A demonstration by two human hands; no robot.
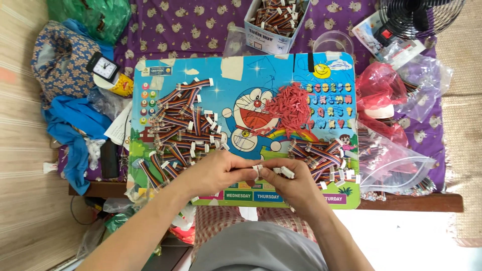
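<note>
Your hands meet at the near edge of the board (321, 200), low over its strip of weekday labels. Your left hand (218, 170) is curled nearly closed, thumb and fingertips pinched on a small white connector (257, 169). Your right hand (296, 181) is likewise closed in, fingers gripping a second white plug (287, 172) just right of the first; the two pieces sit close together between your fingertips, and you cannot tell whether they touch. Any wires joining them are hidden by your fingers. Left of your hands, a big heap of cables (183, 128) with white ends spreads over the board's left half. Right of your hands lies a smaller cable pile (324, 155). Beyond them, mid-board, sits a mound of red bits (288, 108). Far side, off the board, a box (271, 37) holds more cables. To the right, clear bags (394, 168) lie on the purple cloth (201, 35). A small clock (104, 66) sits far left, a fan (419, 15) far right.
</note>
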